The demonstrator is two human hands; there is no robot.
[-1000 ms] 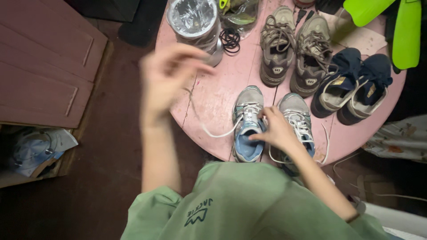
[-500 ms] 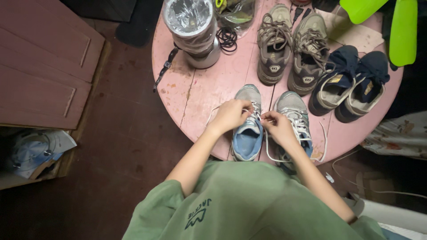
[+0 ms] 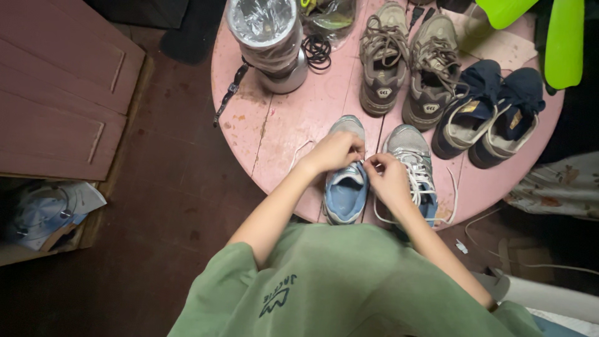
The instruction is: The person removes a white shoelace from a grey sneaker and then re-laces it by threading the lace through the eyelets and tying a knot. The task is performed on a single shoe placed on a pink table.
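- The left hand (image 3: 336, 151) rests on the grey running shoe with the blue insole (image 3: 345, 181), its grip pinched narrow on a white lace (image 3: 299, 150).
- The right hand (image 3: 388, 178) sits just beside it, its grip closed on the lace end over the matching grey shoe (image 3: 412, 162).
- Both shoes stand at the near edge of the round pink wooden table (image 3: 274, 131).
- Beyond them stand a brown laced pair (image 3: 405, 62) and, toward the right edge, a navy pair (image 3: 490, 112).
- A foil-covered metal pot (image 3: 267, 40) stands at the far left edge.

six shoes (image 3: 382, 61), one jar (image 3: 268, 40), perhaps two hairbands (image 3: 317, 50)
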